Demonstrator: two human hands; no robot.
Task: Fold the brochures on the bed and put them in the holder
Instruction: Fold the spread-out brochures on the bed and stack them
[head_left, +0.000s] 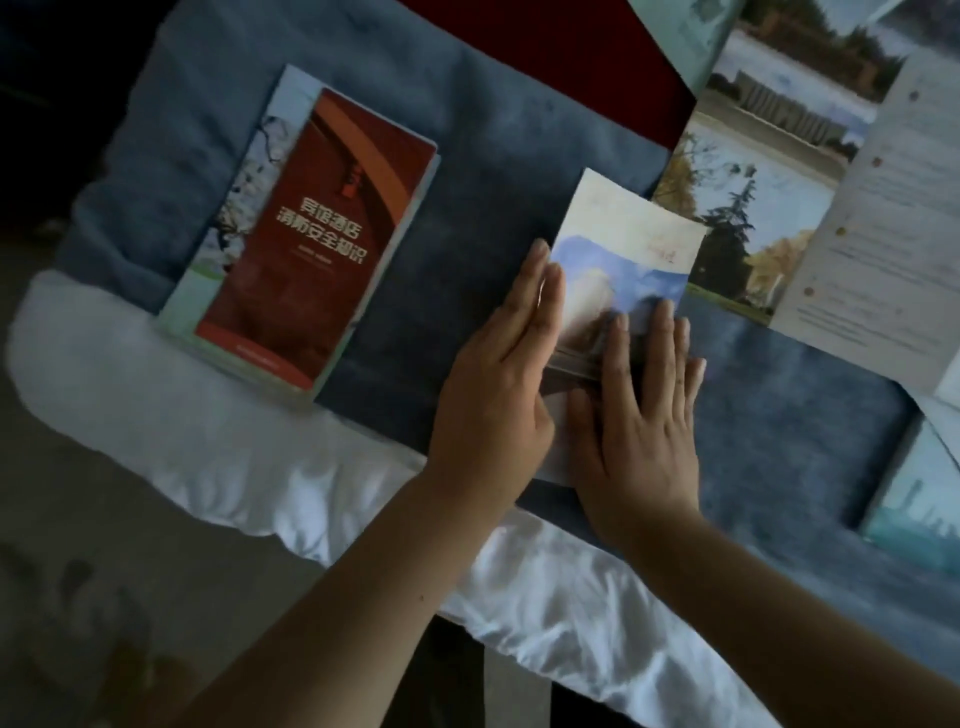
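The holder (280, 384) lies on the bed (156, 415) left of the folded brochure (618, 249), the open brochure (769, 171) farther right

Under the left grip (493, 384) and the right grip (639, 431), the folded brochure (623, 244) is glossy paper. The blue blanket (467, 208) beneath them is matt, fuzzy cloth.

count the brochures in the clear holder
2 visible: the red brochure in front and a pale blossom-printed one behind it, in the holder at left. More may be hidden between.

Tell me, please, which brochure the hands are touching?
The folded brochure, touched by left hand and right hand; the red brochure sits in the holder, the unfolded brochure lies aside.
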